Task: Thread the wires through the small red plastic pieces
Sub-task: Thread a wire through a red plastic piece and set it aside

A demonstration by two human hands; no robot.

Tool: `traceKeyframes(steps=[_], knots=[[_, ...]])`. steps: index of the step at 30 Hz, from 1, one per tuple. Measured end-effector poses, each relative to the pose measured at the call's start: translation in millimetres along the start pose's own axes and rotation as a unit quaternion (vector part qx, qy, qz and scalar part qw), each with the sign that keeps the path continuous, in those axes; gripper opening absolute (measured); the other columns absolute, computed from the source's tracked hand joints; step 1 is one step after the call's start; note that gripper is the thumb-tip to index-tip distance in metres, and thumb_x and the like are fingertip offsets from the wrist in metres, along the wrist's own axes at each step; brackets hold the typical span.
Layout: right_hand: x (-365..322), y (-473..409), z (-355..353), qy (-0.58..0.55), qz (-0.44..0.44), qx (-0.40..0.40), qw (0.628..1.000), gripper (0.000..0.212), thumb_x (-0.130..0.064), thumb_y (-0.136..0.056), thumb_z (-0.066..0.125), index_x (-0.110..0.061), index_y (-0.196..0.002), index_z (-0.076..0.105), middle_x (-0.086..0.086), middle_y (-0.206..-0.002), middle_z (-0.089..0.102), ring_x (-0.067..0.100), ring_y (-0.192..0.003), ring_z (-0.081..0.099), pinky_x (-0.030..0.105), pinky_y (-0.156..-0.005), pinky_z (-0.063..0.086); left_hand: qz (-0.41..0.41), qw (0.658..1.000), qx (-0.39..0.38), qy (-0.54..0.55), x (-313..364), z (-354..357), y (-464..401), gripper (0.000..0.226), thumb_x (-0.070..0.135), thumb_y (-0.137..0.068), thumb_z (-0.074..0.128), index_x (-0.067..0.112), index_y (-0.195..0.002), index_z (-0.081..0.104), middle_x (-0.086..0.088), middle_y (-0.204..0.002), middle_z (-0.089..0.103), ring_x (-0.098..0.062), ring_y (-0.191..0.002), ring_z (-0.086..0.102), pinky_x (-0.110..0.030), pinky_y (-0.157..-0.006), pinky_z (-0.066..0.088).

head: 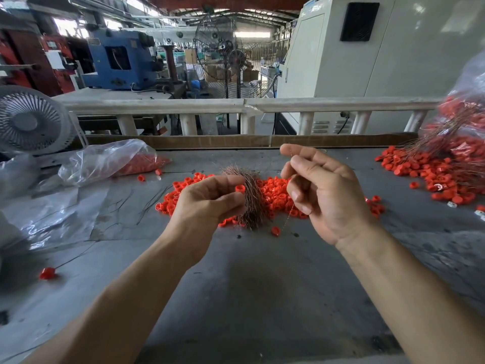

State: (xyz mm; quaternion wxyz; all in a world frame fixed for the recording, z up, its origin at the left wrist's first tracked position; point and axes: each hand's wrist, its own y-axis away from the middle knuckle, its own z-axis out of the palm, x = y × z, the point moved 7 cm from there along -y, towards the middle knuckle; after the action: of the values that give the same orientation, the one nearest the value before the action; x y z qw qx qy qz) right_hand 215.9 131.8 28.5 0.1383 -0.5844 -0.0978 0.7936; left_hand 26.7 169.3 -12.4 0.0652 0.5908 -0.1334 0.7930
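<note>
My left hand (207, 199) pinches one small red plastic piece (240, 188) between thumb and forefinger, raised over the table. A bundle of thin copper wires (252, 195) lies just behind it on a heap of loose red pieces (275, 198). My right hand (320, 190) is lifted to the right, fingers curled, pinching a single thin wire (290, 164) that runs up past the fingertips and hangs down toward the table. The wire and the held piece are apart.
Threaded red pieces with wires are piled at the right (441, 174) beside a plastic bag (464, 122). A clear bag of red pieces (112, 161) and a small fan (31, 122) sit at the left. One wired piece (47, 273) lies near left.
</note>
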Motion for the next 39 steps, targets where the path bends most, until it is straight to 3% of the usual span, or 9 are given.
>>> traceKeyframes(steps=[4, 8, 16, 21, 25, 30, 35, 39], knots=[[10.4, 3.0, 0.5, 0.092, 0.034, -0.008, 0.995, 0.016, -0.008, -0.1, 0.06, -0.011, -0.112, 0.07, 0.01, -0.084, 0.074, 0.014, -0.049, 0.057, 0.019, -0.034, 0.033, 0.002, 1.0, -0.004, 0.011, 0.9, 4.5, 2.6, 0.024, -0.008, -0.081, 0.068, 0.009, -0.097, 0.075, -0.01, -0.087, 0.071, -0.021, -0.08, 0.07, -0.027, -0.075, 0.06], [22.0, 5.7, 8.1, 0.15, 0.037, -0.014, 0.988, 0.007, -0.005, -0.098, 0.063, -0.004, -0.102, 0.068, 0.01, -0.079, 0.075, 0.016, -0.05, 0.058, 0.023, -0.035, 0.039, 0.003, 1.0, -0.005, 0.0, 0.8, 6.8, 4.8, 0.028, -0.013, -0.087, 0.063, 0.011, -0.095, 0.075, -0.013, -0.089, 0.071, -0.024, -0.08, 0.072, -0.03, -0.077, 0.061], [22.8, 6.7, 12.6, 0.192, 0.014, -0.034, 0.981, 0.012, 0.0, -0.098, 0.06, -0.005, -0.098, 0.071, 0.012, -0.08, 0.075, 0.016, -0.058, 0.062, 0.029, -0.043, 0.047, -0.007, 1.0, -0.003, -0.001, 1.1, 8.3, 5.1, 0.025, -0.008, -0.086, 0.063, 0.008, -0.101, 0.075, -0.011, -0.088, 0.072, -0.024, -0.082, 0.07, -0.031, -0.078, 0.062], [26.4, 7.8, 16.8, 0.259, -0.01, -0.044, 0.965, 0.019, -0.003, -0.099, 0.062, -0.018, -0.091, 0.071, 0.005, -0.075, 0.073, 0.017, -0.057, 0.062, 0.034, -0.042, 0.047, -0.007, 1.0, -0.014, -0.02, 2.0, 9.3, 7.1, 0.025, 0.001, -0.086, 0.064, 0.007, -0.108, 0.073, -0.017, -0.098, 0.074, -0.029, -0.09, 0.07, -0.042, -0.088, 0.059], [25.7, 7.7, 18.1, 0.281, -0.02, -0.049, 0.958, 0.021, -0.005, -0.098, 0.063, -0.023, -0.089, 0.073, 0.002, -0.072, 0.072, 0.015, -0.056, 0.061, 0.036, -0.043, 0.05, -0.01, 0.999, -0.035, -0.02, 1.7, 12.9, 8.0, 0.032, 0.011, -0.077, 0.066, 0.008, -0.108, 0.074, -0.014, -0.095, 0.076, -0.022, -0.086, 0.072, -0.035, -0.081, 0.061], [25.6, 9.7, 19.0, 0.299, -0.016, -0.053, 0.953, 0.019, -0.009, -0.098, 0.064, -0.024, -0.089, 0.073, 0.001, -0.072, 0.071, 0.012, -0.054, 0.059, 0.04, -0.047, 0.053, -0.01, 0.999, -0.041, -0.024, 0.1, 11.0, 7.3, 0.032, 0.012, -0.079, 0.065, 0.009, -0.11, 0.075, -0.014, -0.096, 0.074, -0.025, -0.088, 0.069, -0.04, -0.085, 0.059], [21.4, 10.3, 19.8, 0.311, -0.025, -0.047, 0.949, 0.015, -0.013, -0.098, 0.065, -0.024, -0.091, 0.072, -0.001, -0.073, 0.072, 0.008, -0.054, 0.058, 0.038, -0.048, 0.053, -0.006, 0.999, -0.044, -0.026, 0.6, 10.9, 6.9, 0.03, 0.012, -0.08, 0.066, 0.013, -0.108, 0.078, -0.011, -0.094, 0.072, -0.021, -0.083, 0.066, -0.034, -0.079, 0.061], [20.6, 11.4, 20.7, 0.327, -0.033, -0.046, 0.943, 0.015, -0.015, -0.097, 0.067, -0.026, -0.09, 0.073, -0.004, -0.072, 0.072, 0.001, -0.053, 0.057, 0.02, -0.049, 0.048, -0.001, 0.998, -0.045, -0.033, 2.1, 11.3, 7.1, 0.031, 0.013, -0.08, 0.067, 0.015, -0.108, 0.079, -0.009, -0.086, 0.067, -0.016, -0.077, 0.065, -0.032, -0.076, 0.061]])
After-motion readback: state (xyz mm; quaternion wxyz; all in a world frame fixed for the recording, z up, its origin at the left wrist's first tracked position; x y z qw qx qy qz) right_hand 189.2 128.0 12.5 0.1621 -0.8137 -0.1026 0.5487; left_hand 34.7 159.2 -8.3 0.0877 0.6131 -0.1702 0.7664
